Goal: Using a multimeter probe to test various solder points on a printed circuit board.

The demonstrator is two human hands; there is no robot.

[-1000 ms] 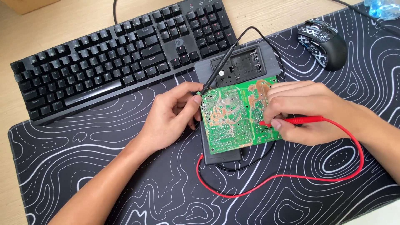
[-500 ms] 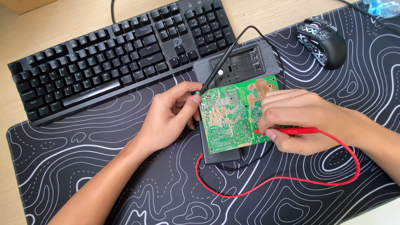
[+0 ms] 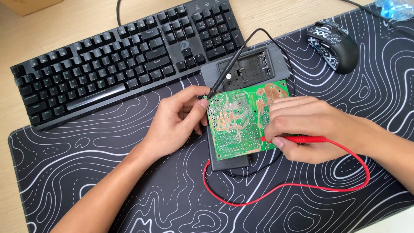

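Nearest, my right hand (image 3: 308,127) pinches the red probe (image 3: 302,139), covering part of the green circuit board (image 3: 241,121) on the grey box (image 3: 246,71). My left hand (image 3: 179,123) grips the black probe (image 3: 226,73); its tip is hidden. Farther off, the keyboard (image 3: 120,60) and mouse (image 3: 333,45).

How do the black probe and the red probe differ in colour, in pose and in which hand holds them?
The black probe is black, the red probe red. The black probe slants down from the upper right to the circuit board's top left corner; the red probe lies nearly level at its lower right edge. The left hand holds the black probe, the right hand the red. Both tips meet the board.
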